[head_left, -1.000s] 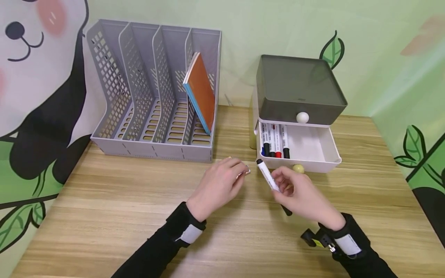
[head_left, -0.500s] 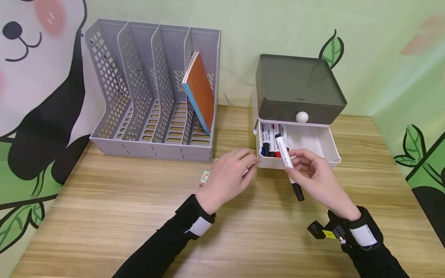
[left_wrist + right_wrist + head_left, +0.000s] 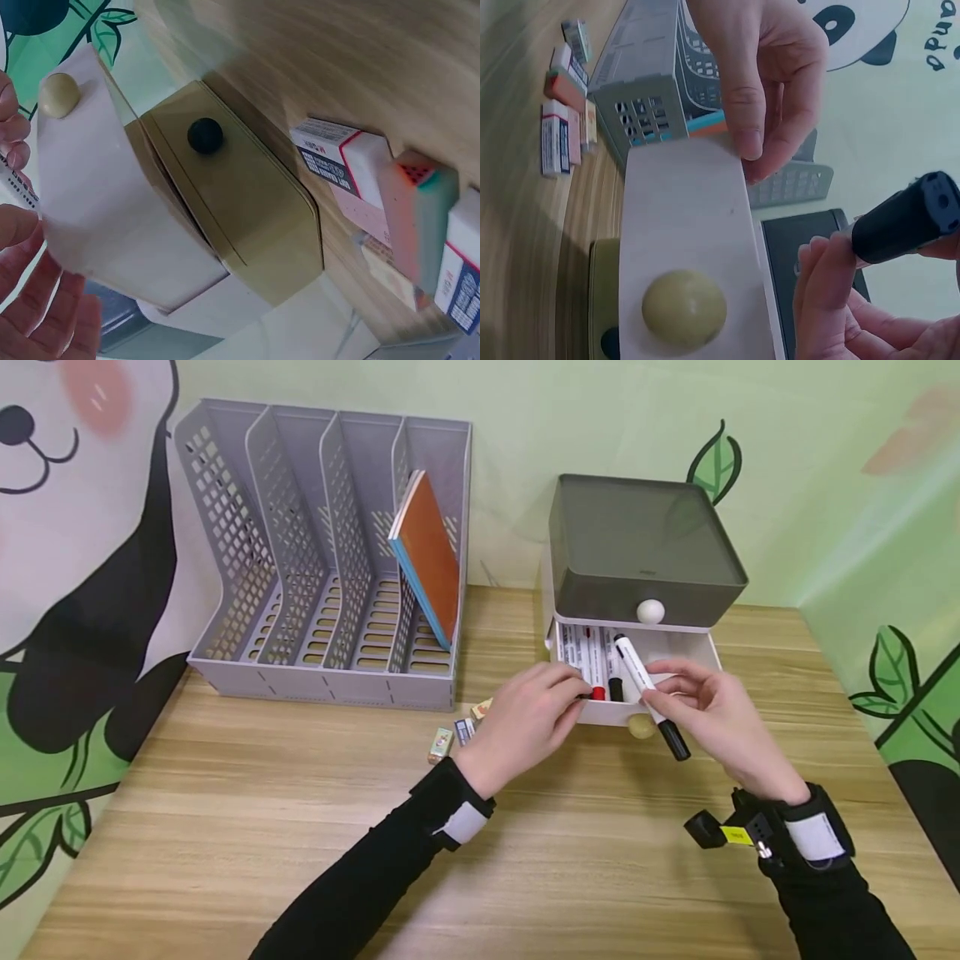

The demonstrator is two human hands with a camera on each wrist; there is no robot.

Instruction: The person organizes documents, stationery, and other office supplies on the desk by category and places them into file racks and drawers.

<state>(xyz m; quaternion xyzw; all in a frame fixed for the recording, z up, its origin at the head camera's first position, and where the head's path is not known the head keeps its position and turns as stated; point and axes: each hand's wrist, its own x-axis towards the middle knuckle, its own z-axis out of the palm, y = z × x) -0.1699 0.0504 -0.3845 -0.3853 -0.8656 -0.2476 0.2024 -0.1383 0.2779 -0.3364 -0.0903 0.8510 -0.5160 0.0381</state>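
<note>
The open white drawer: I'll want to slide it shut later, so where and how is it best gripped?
Probably by its round yellow knob, pinched from the front: it sticks out, about mid-width, from the flat white front panel, so its sides can be grasped.

Light wood-grain tabletop across lower frame; pale green wall behind; panda print upper left, leaf print right, pale streak upper right.

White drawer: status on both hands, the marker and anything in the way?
Right hand holding marker, by the open drawer. Left hand at drawer's front left corner, partly blocking head view of other markers inside.
</note>
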